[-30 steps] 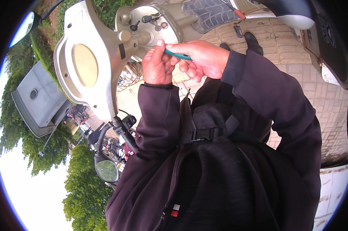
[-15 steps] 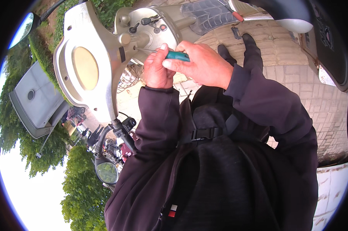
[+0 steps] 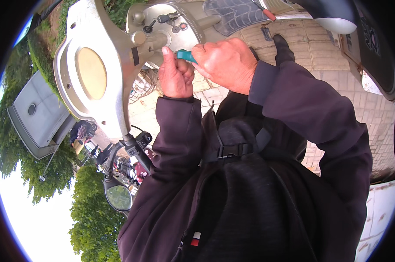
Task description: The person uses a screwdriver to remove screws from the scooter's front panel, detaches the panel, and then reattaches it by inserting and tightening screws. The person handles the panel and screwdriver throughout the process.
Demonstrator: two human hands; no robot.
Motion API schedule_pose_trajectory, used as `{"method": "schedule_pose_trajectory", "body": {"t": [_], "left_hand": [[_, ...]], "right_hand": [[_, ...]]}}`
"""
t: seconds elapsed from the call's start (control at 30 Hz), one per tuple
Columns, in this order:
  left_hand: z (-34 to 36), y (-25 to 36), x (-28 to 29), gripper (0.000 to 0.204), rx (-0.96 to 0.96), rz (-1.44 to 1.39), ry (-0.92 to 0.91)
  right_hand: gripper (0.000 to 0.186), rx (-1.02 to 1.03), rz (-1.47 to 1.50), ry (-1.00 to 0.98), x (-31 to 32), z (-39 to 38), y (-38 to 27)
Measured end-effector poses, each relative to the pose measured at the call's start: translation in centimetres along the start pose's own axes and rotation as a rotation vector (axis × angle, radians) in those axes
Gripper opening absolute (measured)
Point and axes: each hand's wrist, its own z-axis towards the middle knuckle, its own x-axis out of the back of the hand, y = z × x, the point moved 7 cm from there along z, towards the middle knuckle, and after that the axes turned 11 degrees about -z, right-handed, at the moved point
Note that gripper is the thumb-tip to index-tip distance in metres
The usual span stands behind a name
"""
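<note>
My right hand [image 3: 229, 62] is wrapped round the teal handle of a screwdriver [image 3: 187, 56]. The thin metal shaft points left, its tip at a small hole in the side of a pale champagne scooter's handlebar cover [image 3: 123, 52]. Just below the handle is my left hand [image 3: 175, 77], fingers curled and thumb raised against the shaft; the thumb hides part of it. A key with a dark fob [image 3: 163, 18] sits by the ignition on the scooter's inner panel [image 3: 180, 37], above my hands.
A handlebar grip with switches [image 3: 138, 146] and a round mirror [image 3: 119, 198] stand left of my arm. A grey detached-looking panel [image 3: 38, 113] is at far left. A red-handled tool [image 3: 268, 15] lies near the footboard mat [image 3: 236, 16]. Paving [image 3: 337, 78] spreads at right.
My right hand has turned over the handle, from a thumb-and-finger hold to a fuller grip, and shifted slightly left. My left hand's thumb has moved left along the shaft. The view has shifted slightly.
</note>
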Motion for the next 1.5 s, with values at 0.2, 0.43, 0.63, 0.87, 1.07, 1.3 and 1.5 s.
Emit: {"method": "schedule_pose_trajectory", "body": {"t": [0.2,0.43,0.63,0.87,1.07,1.3,1.5], "left_hand": [[1.6,0.9,0.9,0.024,0.044,-0.087,0.030],[-0.2,1.0,-0.4,0.033,-0.023,0.116,-0.029],[-0.6,0.8,-1.5,0.036,0.099,0.071,0.080],[1.0,0.1,-1.6,0.036,0.060,-0.079,-0.217],[-0.5,-0.2,-0.7,0.042,0.125,-0.023,-0.029],[-0.2,0.6,-1.3,0.035,0.134,0.055,0.128],[1.2,0.0,-1.7,0.034,0.070,-0.057,-0.142]], "right_hand": [[0.049,-0.720,1.375,-0.471,-4.8,-2.4,1.2],[0.029,-0.209,0.256,-0.181,-1.3,1.2,2.0],[0.025,0.011,0.051,0.037,0.7,0.5,-0.5],[0.047,-0.837,1.786,-0.708,-4.2,-2.3,0.6],[0.026,-0.308,0.555,-0.374,-1.5,0.7,1.6],[0.040,-0.179,0.313,-0.043,0.8,0.0,1.2],[0.060,-0.765,1.457,-0.562,-4.4,-3.3,2.8]]}}
